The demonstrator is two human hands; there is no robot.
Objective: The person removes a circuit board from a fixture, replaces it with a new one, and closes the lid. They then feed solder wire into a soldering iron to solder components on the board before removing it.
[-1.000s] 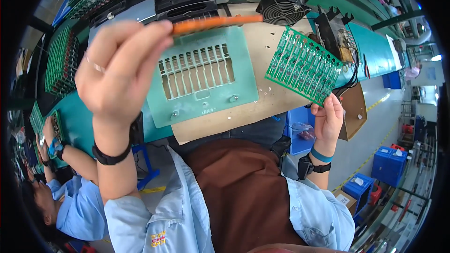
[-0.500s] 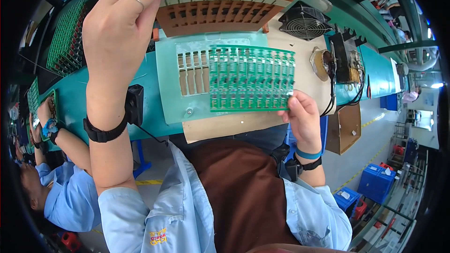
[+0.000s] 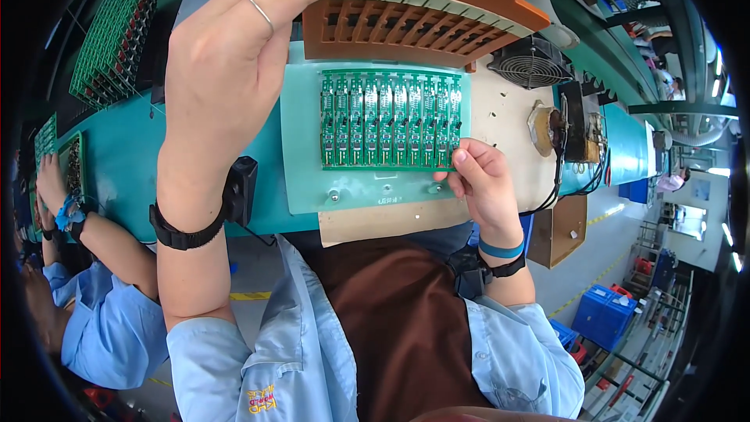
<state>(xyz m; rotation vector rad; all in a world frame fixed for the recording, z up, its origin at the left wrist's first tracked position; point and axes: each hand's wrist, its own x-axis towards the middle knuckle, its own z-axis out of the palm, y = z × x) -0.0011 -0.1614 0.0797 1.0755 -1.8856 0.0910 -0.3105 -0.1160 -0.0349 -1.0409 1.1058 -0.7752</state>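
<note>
An orange-brown slotted fixture lid [image 3: 391, 43] stands tilted up at the back of a pale green fixture plate [image 3: 301, 148]. My left hand [image 3: 226, 70] reaches up to the lid's upper left edge, its fingers curved over it and partly hidden by the frame's top. A green circuit board panel [image 3: 391, 121], made of several narrow boards side by side, lies over the plate's slots. My right hand [image 3: 480, 176] pinches the panel's lower right corner between thumb and fingers. Whether the panel rests fully flat cannot be told.
A black fan [image 3: 531, 66] and a coil beside a black device [image 3: 578, 121] stand to the right. A rack of upright green boards [image 3: 113, 39] is at far left. A co-worker's hand [image 3: 51, 187] works nearby. A cardboard box [image 3: 558, 230] stands below the bench's right side.
The panel in my right hand has moved left and now covers the plate's slots, which showed before. My left hand stays at the raised lid. The whole view has shifted slightly.
</note>
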